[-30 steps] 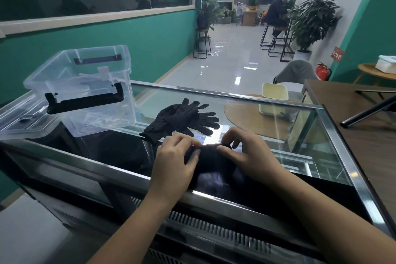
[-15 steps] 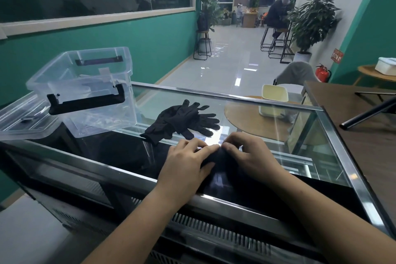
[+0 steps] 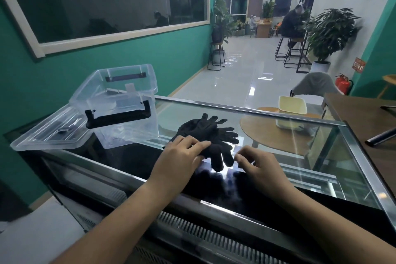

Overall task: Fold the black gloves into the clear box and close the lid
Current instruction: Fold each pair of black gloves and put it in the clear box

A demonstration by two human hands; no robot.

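On the glass counter (image 3: 289, 152) the left hand (image 3: 180, 161) holds one black glove (image 3: 218, 154) at its cuff end: the fingers lie close together across the top of the fabric, the thumb sits on the near side, and the cloth comes out between them. The glove's own fingers spread out to the right and near, over a bright reflection in the glass. The right hand (image 3: 259, 167) is just right of those tips with its fingers curled and its fingertips drawn close to the thumb. Whether they pinch the glove or merely hover by it I cannot tell. Just beyond the held glove lies the pile (image 3: 203, 128) of other black gloves, flat on the glass, fingers pointing right and away; the held glove overlaps its near edge. The box (image 3: 128, 103) stands at the far left of the counter, well apart from both hands. It is open at the top, with a black handle (image 3: 117, 115) across its near side. The lid (image 3: 49, 133) lies flat to the left of the box, against its lower edge — no gloves show in the box. Seen through the glass on the right are a round wooden table (image 3: 257, 135) and a cream bin (image 3: 292, 105). Farther off, down a shiny tiled floor, are potted plants, tall stools, a seated person (image 3: 290, 21) and, by the right wall, a red extinguisher (image 3: 342, 83).
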